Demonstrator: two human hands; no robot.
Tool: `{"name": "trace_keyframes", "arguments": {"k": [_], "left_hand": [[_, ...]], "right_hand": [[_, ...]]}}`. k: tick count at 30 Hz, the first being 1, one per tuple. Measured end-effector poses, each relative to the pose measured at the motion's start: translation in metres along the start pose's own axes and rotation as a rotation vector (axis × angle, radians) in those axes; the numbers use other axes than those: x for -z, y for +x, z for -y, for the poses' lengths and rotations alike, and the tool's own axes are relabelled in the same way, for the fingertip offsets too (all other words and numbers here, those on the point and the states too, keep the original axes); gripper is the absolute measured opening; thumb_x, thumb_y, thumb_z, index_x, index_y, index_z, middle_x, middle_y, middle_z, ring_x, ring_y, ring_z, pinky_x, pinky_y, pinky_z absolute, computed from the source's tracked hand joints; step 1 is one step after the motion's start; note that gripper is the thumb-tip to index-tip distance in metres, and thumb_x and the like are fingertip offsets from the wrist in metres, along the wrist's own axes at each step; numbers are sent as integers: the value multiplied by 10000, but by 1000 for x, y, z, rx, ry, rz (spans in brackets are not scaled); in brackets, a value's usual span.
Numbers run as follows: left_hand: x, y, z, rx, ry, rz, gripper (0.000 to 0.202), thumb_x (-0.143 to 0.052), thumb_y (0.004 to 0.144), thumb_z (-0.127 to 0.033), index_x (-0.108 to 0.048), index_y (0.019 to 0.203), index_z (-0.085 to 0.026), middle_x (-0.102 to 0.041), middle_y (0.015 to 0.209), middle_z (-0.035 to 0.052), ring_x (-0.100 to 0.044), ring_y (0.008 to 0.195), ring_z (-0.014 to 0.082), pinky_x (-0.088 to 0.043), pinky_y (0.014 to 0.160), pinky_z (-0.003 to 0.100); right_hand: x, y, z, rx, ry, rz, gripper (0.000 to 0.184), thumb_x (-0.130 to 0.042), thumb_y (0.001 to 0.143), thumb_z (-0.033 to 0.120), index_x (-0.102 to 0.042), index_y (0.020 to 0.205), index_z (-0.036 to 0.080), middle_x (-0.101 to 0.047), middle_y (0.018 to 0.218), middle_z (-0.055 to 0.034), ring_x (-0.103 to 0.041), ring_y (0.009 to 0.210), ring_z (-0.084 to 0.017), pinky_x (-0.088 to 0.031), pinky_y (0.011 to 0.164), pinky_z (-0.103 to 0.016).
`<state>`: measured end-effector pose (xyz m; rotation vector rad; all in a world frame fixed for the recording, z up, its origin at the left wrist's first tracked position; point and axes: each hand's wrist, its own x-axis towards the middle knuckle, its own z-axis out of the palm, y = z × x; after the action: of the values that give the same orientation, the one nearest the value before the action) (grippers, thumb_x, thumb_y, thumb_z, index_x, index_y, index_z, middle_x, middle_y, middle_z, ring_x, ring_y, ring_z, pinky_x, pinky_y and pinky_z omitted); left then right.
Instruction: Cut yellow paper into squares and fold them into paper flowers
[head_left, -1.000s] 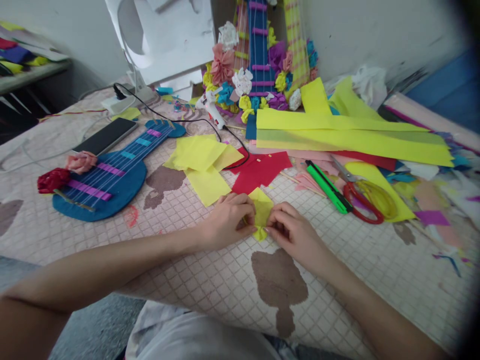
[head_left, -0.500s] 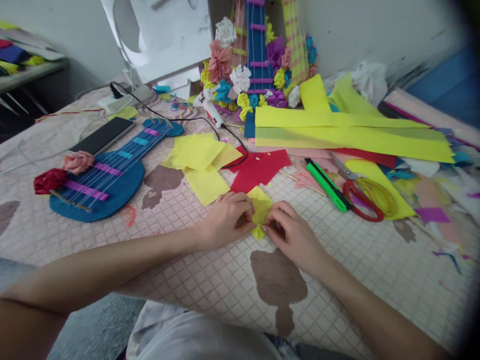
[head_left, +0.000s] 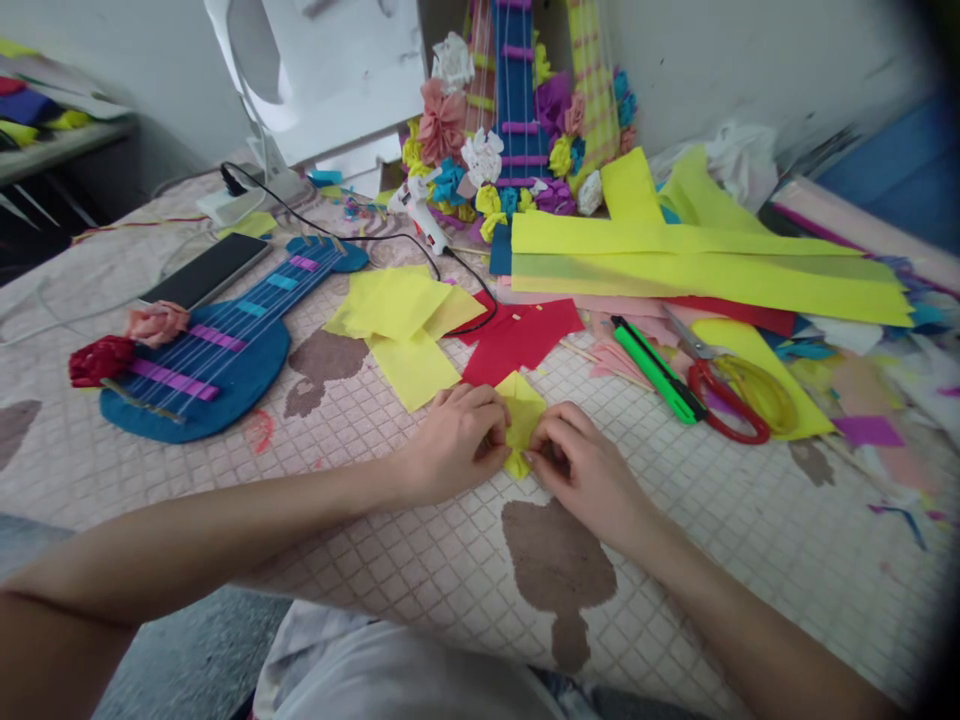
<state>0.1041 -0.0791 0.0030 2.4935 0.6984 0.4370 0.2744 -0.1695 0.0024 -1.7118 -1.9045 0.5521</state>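
Between my hands lies a small piece of yellow crepe paper [head_left: 523,408], its near end gathered and crumpled. My left hand [head_left: 461,440] pinches its left side, fingers curled. On the right side my right hand [head_left: 574,455] is closed in a pinch on the same piece. Just beyond it are red paper pieces [head_left: 517,340]. Yellow paper squares [head_left: 397,310] lie in a loose pile up and left of my left hand. My fingers hide part of the crumpled end.
To the left lies a blue toy guitar [head_left: 225,365] beside a phone [head_left: 210,270]. A glue gun [head_left: 420,212] with a black cord stands behind. On the right are a green cutter [head_left: 656,370], red-handled scissors [head_left: 724,410] and long yellow paper strips [head_left: 697,270]. Decorated guitars [head_left: 516,110] stand at the back.
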Motion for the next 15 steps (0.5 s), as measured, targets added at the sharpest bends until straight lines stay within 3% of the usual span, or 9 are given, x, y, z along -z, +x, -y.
{"name": "trace_keyframes", "arguments": {"k": [15], "left_hand": [[0,0,-2,3,26,6,105,-574,755,-192,-492,694,-167,-575,924,32,-496,888,197,-347,763,346]], "right_hand": [[-1,-1,4,-20,-35,-28,129,-492,807,102,-454,828,223,-475,878,-31,-530,738,-157,-459,613,-290]]}}
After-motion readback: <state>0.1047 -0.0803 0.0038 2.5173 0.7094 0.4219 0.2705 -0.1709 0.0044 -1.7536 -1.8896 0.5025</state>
